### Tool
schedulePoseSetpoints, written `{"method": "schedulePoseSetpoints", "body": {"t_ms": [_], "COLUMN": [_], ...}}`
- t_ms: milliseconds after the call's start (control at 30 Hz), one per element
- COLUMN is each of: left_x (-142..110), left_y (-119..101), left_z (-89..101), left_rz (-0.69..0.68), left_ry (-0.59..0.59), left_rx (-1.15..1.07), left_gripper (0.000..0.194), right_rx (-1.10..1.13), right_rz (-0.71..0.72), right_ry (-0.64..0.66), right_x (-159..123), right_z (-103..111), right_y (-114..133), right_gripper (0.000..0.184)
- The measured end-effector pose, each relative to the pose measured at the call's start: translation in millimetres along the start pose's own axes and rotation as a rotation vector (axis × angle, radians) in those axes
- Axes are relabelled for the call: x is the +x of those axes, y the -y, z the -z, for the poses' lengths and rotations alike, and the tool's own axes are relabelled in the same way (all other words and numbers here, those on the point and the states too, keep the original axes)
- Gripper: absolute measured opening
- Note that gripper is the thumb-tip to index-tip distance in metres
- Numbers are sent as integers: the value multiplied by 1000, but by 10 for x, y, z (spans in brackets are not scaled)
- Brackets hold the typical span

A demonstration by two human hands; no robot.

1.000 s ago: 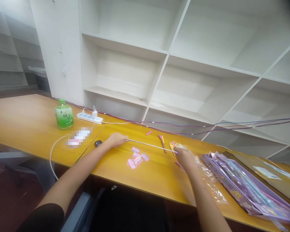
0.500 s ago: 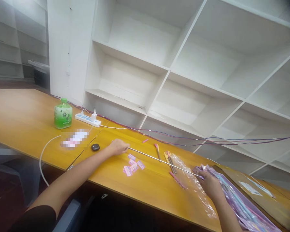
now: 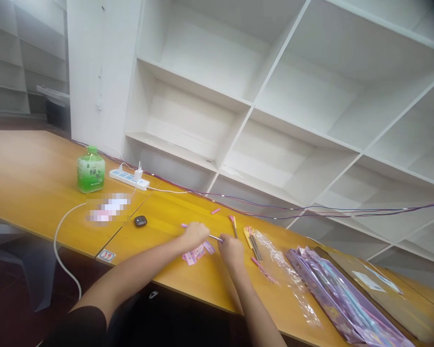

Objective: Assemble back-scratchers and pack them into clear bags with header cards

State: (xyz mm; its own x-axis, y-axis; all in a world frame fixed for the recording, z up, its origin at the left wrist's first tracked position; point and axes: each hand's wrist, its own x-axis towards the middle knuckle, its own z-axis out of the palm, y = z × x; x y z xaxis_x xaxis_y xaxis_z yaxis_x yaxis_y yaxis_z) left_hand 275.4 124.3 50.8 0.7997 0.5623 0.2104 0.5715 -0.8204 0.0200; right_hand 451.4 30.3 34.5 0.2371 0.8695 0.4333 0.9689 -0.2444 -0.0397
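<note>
My left hand and my right hand are close together over the yellow wooden table. Both are closed on a thin silver rod. Only a short stretch of it shows between them, and a pink tip pokes out to the left of my left hand. Small pink cards lie on the table just under my left hand. Beyond my right hand lie pink and yellow sticks.
A clear plastic bag and purple packages lie to the right. A black key fob, a green bottle, a white power strip and a white cable are at the left. White shelves stand behind the table.
The rod, stretched long between my hands before, now shows only a short stretch. My right hand came left from the purple packages to near my left hand.
</note>
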Motion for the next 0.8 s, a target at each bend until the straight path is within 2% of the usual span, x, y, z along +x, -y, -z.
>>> {"method": "schedulePoseSetpoints", "body": {"t_ms": [67,133,267,400,567,700,800], "left_x": [-24,-59,-79,-70,-102,-105,-98], "left_y": [92,194,222,225,451,467,390], "left_z": [-36,-70,-105,-60,-14,-67,-126], "left_rz": [-2,-15,-53,-64,118,16,10], "left_ry": [3,12,-28,-192,-326,-352,-340], "left_rx": [3,1,-24,-53,-182,-342,-342], "left_gripper": [6,4,14,19,17,15,14], "right_rx": [53,119,181,228,272,285,279], "right_rz": [17,14,-36,-86,-172,-199,-216], "right_ry": [10,12,-16,-34,-62,-36,-18], "right_x": [-6,-23,-39,-34,-21,-20,-38], "right_z": [-155,-245,-299,-303,-310,-274,-229], "right_y": [250,285,60,-117,-135,-123,-122], "right_gripper": [21,20,21,24,24,24,25]}}
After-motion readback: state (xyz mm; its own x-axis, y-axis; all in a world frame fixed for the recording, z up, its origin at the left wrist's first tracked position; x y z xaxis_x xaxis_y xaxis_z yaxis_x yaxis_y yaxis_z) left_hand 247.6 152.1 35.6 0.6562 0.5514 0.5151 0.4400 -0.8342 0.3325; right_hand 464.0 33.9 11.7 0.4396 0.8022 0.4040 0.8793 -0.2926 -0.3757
